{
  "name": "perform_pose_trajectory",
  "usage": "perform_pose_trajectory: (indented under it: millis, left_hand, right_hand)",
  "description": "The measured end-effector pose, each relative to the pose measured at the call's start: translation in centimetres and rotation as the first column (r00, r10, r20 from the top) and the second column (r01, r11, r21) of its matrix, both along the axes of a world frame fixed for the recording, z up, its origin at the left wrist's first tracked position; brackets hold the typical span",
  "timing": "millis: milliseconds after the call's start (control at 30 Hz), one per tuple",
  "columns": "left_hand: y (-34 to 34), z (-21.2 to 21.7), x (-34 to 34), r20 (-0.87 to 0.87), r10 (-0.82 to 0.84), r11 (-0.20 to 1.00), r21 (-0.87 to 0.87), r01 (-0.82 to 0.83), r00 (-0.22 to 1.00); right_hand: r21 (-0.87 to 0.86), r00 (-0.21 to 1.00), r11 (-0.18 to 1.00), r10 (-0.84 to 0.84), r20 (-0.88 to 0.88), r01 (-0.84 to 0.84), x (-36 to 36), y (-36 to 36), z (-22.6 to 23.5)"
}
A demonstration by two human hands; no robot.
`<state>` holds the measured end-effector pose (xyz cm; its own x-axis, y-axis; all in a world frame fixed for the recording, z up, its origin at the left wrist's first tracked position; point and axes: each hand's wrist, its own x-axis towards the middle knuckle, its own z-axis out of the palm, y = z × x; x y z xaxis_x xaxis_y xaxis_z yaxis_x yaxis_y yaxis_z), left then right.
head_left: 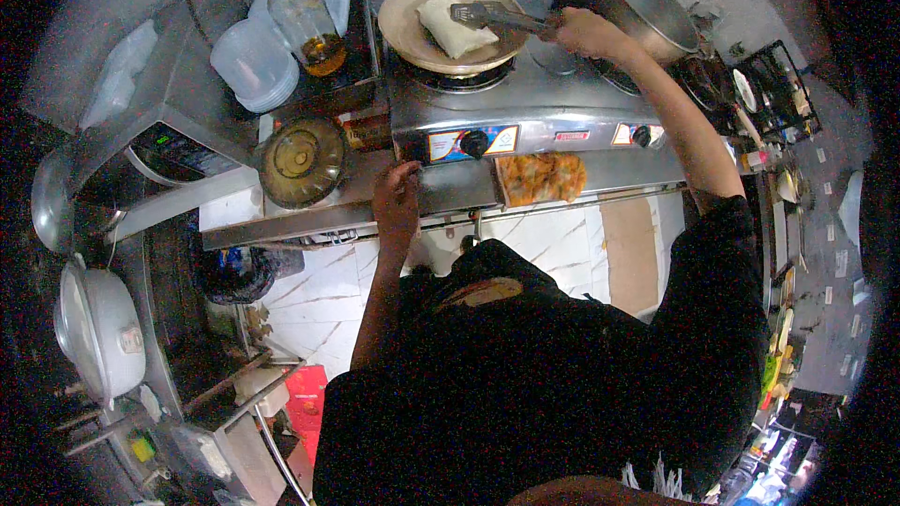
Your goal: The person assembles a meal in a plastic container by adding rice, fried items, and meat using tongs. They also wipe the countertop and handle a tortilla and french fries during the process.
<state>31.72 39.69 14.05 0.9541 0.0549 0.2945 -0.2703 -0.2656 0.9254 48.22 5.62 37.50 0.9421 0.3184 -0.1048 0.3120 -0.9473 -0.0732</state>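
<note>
In my right hand is the handle of a dark spatula. Its slotted head presses on a pale, folded square of dough, which lies on a round, light-brown pan. The pan sits over the left burner of a steel gas stove. My left hand is at the front edge of the counter, left of the stove's left knob. Its fingers are loosely bent and slightly apart, with nothing visible in them.
A golden-brown cooked flatbread lies before the stove. Left of it stand a lidded amber bowl, clear plastic tubs and an oil bottle. A large metal pot stands at the back right, a white lidded pot far left.
</note>
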Motion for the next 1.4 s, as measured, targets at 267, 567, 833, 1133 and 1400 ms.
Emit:
perform_pose_trajectory:
  millis: [267,567,833,1133,1400]
  left_hand:
    - [-2.2,-2.0,-0.2,-0.035,-0.060,0.970,0.232,0.067,0.998]
    - [-7.6,-2.9,3.1,0.294,-0.154,0.877,0.481,-0.007,0.943]
    - [-11.0,-0.5,2.7,0.036,0.004,0.602,0.798,-0.031,0.999]
    - [-12.2,0.0,1.9,0.207,0.010,0.287,0.936,-0.202,0.978]
    - [-12.2,-0.7,3.9,0.206,0.063,0.247,0.945,-0.216,0.976]
  right_hand:
    - [-0.436,0.975,0.890,-0.043,0.217,0.136,-7.0,5.8,-1.2]
    - [0.111,0.899,0.950,-0.311,0.307,0.291,-22.6,4.7,-1.0]
    - [0.602,0.706,0.525,-0.701,-0.095,0.602,-43.9,-0.1,-20.5]
    - [0.274,0.208,0.055,-0.799,-0.565,0.960,-73.8,0.0,-45.6]
    - [0.052,-0.093,-0.195,-0.664,-0.742,0.979,-80.1,-1.1,-53.1]
